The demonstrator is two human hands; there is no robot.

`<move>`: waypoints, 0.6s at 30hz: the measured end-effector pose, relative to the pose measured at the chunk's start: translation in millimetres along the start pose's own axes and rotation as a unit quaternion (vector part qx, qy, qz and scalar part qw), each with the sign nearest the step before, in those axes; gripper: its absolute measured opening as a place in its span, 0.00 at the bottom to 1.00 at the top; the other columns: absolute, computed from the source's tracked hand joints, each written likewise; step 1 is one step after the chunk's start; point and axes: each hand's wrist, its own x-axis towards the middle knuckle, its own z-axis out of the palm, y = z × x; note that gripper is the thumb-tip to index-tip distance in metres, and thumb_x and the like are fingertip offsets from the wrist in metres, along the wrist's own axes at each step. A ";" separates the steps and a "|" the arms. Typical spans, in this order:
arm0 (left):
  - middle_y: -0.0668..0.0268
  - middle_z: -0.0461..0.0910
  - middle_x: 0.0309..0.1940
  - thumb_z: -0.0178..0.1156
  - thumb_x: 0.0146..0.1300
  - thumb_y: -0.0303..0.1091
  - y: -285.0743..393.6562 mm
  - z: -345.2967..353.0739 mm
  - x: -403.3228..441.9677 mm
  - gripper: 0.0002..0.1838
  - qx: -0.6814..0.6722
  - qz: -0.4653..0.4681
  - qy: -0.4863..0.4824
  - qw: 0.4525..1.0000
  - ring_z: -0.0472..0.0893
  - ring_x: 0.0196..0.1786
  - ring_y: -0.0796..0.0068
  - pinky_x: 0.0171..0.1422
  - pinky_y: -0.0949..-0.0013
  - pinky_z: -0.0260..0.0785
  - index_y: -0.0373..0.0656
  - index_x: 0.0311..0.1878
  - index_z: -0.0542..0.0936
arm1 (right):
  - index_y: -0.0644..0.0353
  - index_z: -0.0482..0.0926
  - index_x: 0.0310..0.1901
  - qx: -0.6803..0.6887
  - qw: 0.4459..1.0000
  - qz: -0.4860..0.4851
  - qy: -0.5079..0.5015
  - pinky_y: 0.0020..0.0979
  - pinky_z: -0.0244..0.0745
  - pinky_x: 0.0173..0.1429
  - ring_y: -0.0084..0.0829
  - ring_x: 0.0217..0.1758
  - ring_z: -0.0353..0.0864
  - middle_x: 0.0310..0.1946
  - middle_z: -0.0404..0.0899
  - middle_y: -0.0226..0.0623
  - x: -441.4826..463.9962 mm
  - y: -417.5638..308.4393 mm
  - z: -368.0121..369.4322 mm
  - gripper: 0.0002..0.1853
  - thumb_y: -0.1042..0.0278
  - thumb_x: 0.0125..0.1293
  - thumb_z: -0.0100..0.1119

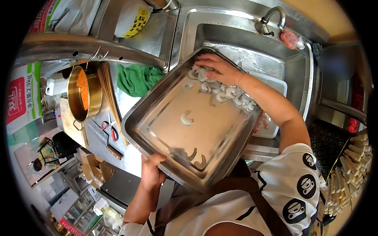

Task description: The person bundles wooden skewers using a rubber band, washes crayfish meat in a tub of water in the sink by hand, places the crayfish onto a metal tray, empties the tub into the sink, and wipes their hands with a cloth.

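Observation:
A deep rectangular metal tray [165, 118] is held tilted above the sink edge. My left hand [152, 170] grips its near left side, thumb over the rim. My right hand [220, 70] lies inside at the far corner, fingers stretched out over a heap of grey peeled shrimp [232, 93]. The heap lies along the tray's far right wall. One loose shrimp [187, 117] sits mid-tray, and a couple more [201, 162] rest near the close end. Beneath my right forearm, a white plastic container [271, 84] is partly hidden, with pinkish pieces in it.
A metal sink [252, 41] with a faucet [275, 17] lies beyond the tray. Left on the counter are a green cloth [138, 80], a brass-coloured pot [96, 94], wooden skewers [108, 90] and red-handled scissors [114, 134]. A metal pipe [98, 49] crosses the upper left.

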 end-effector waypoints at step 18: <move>0.60 0.76 0.23 0.52 0.44 0.24 37.9 27.3 -12.3 0.03 0.076 -0.003 0.054 0.996 0.78 0.30 0.66 0.37 0.67 0.72 0.36 0.22 0.75 | 0.53 0.65 0.63 0.062 0.997 0.052 0.012 0.38 0.49 0.70 0.43 0.68 0.55 0.63 0.59 0.44 -10.2 -3.5 21.4 0.30 0.42 0.65 0.44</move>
